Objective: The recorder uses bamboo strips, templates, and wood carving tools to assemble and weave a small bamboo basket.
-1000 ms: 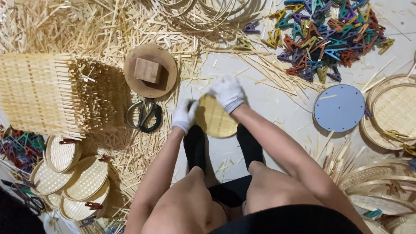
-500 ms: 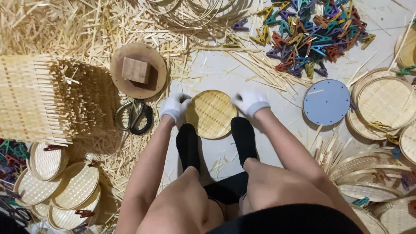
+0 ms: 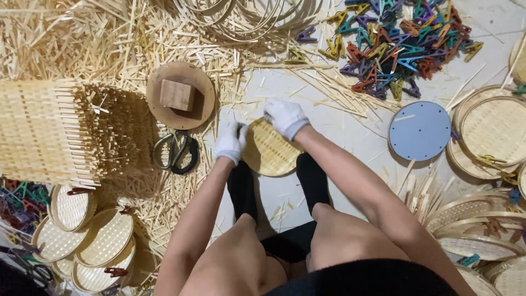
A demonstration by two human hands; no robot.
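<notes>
Head view: both gloved hands are on a round woven bamboo disc (image 3: 269, 149) that lies on the floor between the feet. Left hand (image 3: 230, 141) has its fingers curled and pressed together on the disc's rim at 9 o'clock. Right hand (image 3: 286, 118) clamps the rim at about 1 o'clock, fingers bunched; thumb position I can't tell, the glove hides it.

Doing this well, my read: keep the two grips on opposite sides of the rim so the weave stays flat, and work round the edge in short shifts. Press with the finger pads, not the tips, so loose strip ends don't splay. The feet in black socks (image 3: 311, 178) bracket the disc at 6 o'clock and can steady it.

Outward: scissors (image 3: 175, 152) lie just beside the left hand at 9 o'clock, with a round wooden form with a block on top (image 3: 181, 95) at 10–11. Woven bamboo mat (image 3: 49, 131) is far left. Blue round template (image 3: 419, 130) sits at 3 o'clock, the pile of coloured clips (image 3: 402, 46) at 1–2. Finished small trays (image 3: 104, 246) are stacked at 8 o'clock.
</notes>
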